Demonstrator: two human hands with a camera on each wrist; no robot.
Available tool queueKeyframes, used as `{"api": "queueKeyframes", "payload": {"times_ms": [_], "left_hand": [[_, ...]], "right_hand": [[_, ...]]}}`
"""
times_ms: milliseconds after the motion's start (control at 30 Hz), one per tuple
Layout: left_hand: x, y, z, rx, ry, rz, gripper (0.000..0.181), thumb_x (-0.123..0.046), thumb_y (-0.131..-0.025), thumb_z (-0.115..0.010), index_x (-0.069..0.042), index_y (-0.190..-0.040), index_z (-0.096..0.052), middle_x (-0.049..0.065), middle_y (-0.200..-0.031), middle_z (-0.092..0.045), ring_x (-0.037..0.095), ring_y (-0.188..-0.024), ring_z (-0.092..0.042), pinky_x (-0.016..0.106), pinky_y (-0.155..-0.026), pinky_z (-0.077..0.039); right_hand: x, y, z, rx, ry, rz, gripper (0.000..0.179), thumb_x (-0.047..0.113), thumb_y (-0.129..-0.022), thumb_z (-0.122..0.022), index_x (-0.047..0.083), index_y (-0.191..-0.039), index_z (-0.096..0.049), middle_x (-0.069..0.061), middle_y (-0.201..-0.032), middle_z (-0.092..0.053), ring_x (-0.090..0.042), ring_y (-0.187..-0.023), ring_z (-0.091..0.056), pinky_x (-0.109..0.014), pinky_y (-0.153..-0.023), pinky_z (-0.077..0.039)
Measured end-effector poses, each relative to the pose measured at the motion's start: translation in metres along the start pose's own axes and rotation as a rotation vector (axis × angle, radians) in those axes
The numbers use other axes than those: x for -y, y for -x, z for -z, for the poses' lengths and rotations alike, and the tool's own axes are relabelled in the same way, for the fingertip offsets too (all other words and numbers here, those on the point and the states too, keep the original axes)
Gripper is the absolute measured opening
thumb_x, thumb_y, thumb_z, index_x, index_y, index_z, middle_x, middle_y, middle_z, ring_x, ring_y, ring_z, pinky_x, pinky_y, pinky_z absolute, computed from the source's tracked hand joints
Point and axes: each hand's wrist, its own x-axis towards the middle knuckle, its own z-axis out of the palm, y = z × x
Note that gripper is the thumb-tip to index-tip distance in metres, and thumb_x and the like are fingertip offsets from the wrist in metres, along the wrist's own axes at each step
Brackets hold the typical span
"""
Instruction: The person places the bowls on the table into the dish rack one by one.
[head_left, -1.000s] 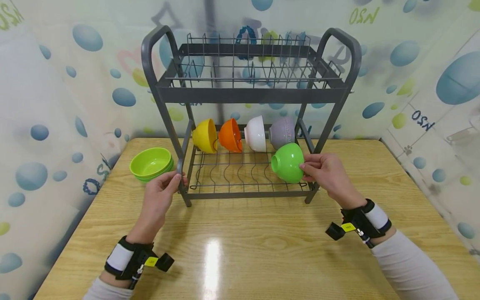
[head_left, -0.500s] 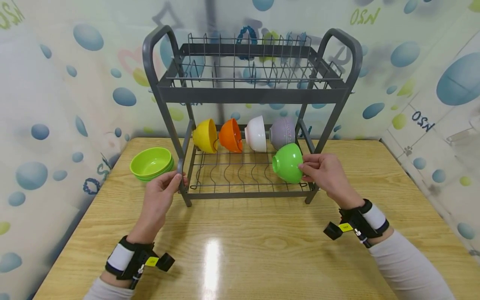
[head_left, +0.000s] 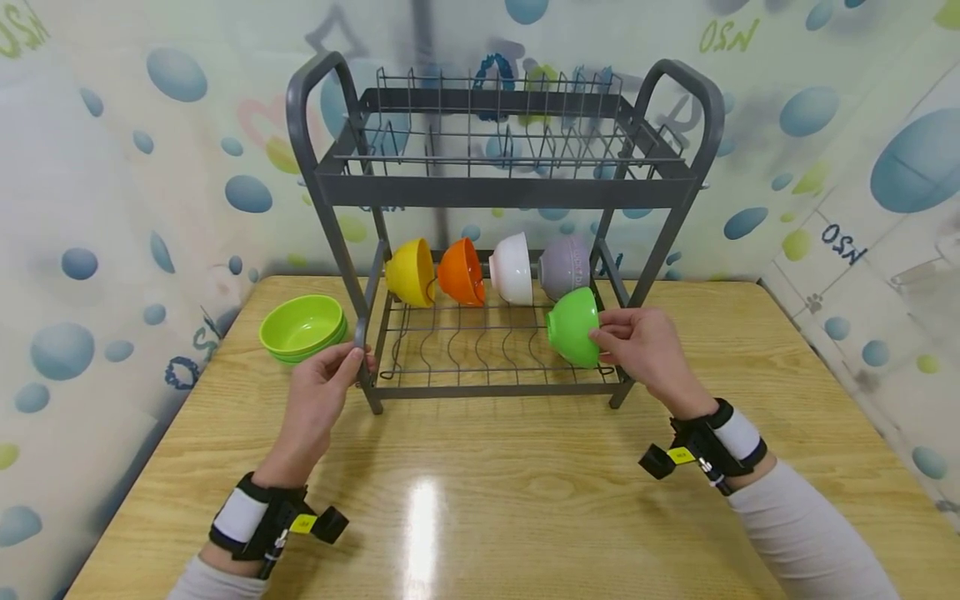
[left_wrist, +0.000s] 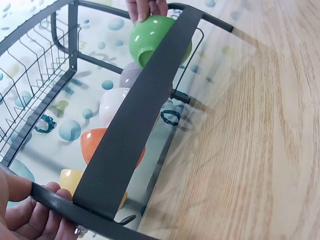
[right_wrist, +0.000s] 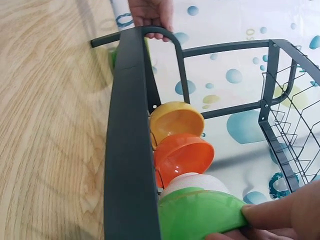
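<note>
Right of the frame's centre, the green bowl [head_left: 576, 329] is turning, its rim now showing nearly edge-on as a straighter, near-upright line. The right hand [head_left: 647, 350] is shifting slightly leftward with it, and toward the lower right its wristband [head_left: 716, 446] and sleeve [head_left: 810, 533] are also drifting left.

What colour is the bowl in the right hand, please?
The bowl is bright green, clearest in the head view.

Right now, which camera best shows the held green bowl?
Head view: the green bowl shows nearly whole, the right hand hiding little. Left wrist: a rack bar crosses it. Right wrist: only part, cut off below.
</note>
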Motion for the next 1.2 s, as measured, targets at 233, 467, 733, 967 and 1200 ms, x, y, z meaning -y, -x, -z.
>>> {"api": "queueKeyframes", "payload": {"times_ms": [233,467,733,967,1200], "left_hand": [[-0.0015,-0.0001,0.0011,0.012,0.003,-0.005,0.046,-0.035,-0.097,-0.051,0.004,-0.121,-0.06,0.009,-0.107,-0.069,0.006,-0.096,-0.065,0.016,-0.085,-0.052],[-0.0027,-0.0005,0.0021,0.005,0.013,-0.018,0.048,-0.034,-0.097,-0.051,0.007,-0.122,-0.059,0.004,-0.103,-0.07,0.007,-0.095,-0.065,0.017,-0.084,-0.052],[-0.0017,-0.0008,0.0018,0.004,0.004,-0.009,0.048,-0.035,-0.097,-0.051,0.005,-0.122,-0.059,0.006,-0.104,-0.069,0.007,-0.095,-0.065,0.016,-0.085,-0.052],[0.0001,-0.0009,0.0003,0.003,0.002,-0.007,0.046,-0.034,-0.097,-0.051,0.004,-0.12,-0.061,0.009,-0.106,-0.069,0.006,-0.095,-0.065,0.017,-0.085,-0.052],[0.0012,-0.0002,0.0,-0.003,-0.003,-0.015,0.045,-0.034,-0.097,-0.051,0.004,-0.12,-0.061,0.008,-0.105,-0.069,0.006,-0.094,-0.065,0.016,-0.084,-0.052]], "right_hand": [[-0.0019,-0.0008,-0.0028,-0.023,0.037,0.045,0.038,0.017,-0.091,-0.063,-0.006,-0.122,-0.062,-0.024,-0.107,-0.069,-0.029,-0.089,-0.071,-0.036,-0.068,-0.059],[0.0001,0.0012,-0.0033,-0.069,0.135,0.104,0.037,0.018,-0.09,-0.065,-0.005,-0.119,-0.064,-0.023,-0.103,-0.071,-0.028,-0.085,-0.072,-0.029,-0.063,-0.058],[-0.001,0.0022,-0.0045,-0.102,0.182,0.128,0.035,0.02,-0.088,-0.068,-0.004,-0.113,-0.067,-0.022,-0.099,-0.072,-0.026,-0.074,-0.072,-0.03,-0.06,-0.058],[-0.0036,0.0045,-0.0065,-0.137,0.224,0.164,0.033,0.02,-0.087,-0.069,-0.004,-0.109,-0.069,-0.019,-0.094,-0.073,-0.024,-0.077,-0.071,-0.032,-0.062,-0.058],[-0.0045,0.0056,-0.0072,-0.144,0.243,0.187,0.032,0.02,-0.087,-0.069,-0.004,-0.108,-0.069,-0.019,-0.094,-0.073,-0.026,-0.081,-0.072,-0.038,-0.067,-0.059]]}}
